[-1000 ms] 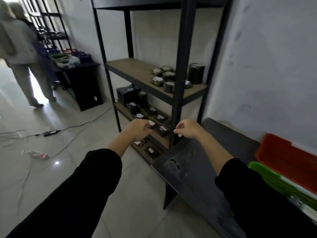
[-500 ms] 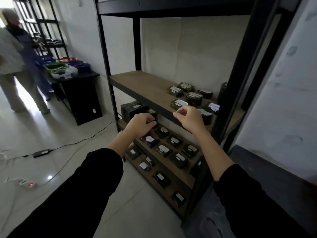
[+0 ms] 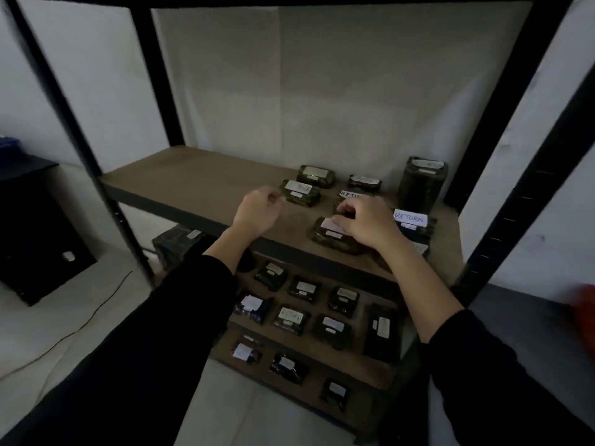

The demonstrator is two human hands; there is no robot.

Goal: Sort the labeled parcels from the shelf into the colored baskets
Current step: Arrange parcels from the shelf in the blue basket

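Observation:
Several dark wrapped parcels with white labels lie on the middle shelf board [image 3: 193,175] of a black metal rack. My right hand [image 3: 367,223] lies on top of the front parcel [image 3: 325,235], fingers bent over its label; the parcel rests on the board. To its right is a parcel labelled RETURN [image 3: 413,220]. My left hand [image 3: 257,210] hovers over the board in a loose fist, holding nothing, just left of another labelled parcel [image 3: 301,192]. A tall parcel [image 3: 421,185] stands at the back right. A sliver of the red basket [image 3: 584,307] shows at the right edge.
The lower shelf [image 3: 357,347] and the bottom shelf [image 3: 309,386] hold several more labelled parcels. Black rack posts [image 3: 528,207] frame both sides. A dark table [image 3: 515,317] stands on the right, a black cabinet [image 3: 35,233] on the left. A cable [image 3: 96,307] runs across the floor.
I have come close to the rack. Both hands have moved forward over the middle shelf, and my right hand has come down onto the front parcel. The person at the left is out of view.

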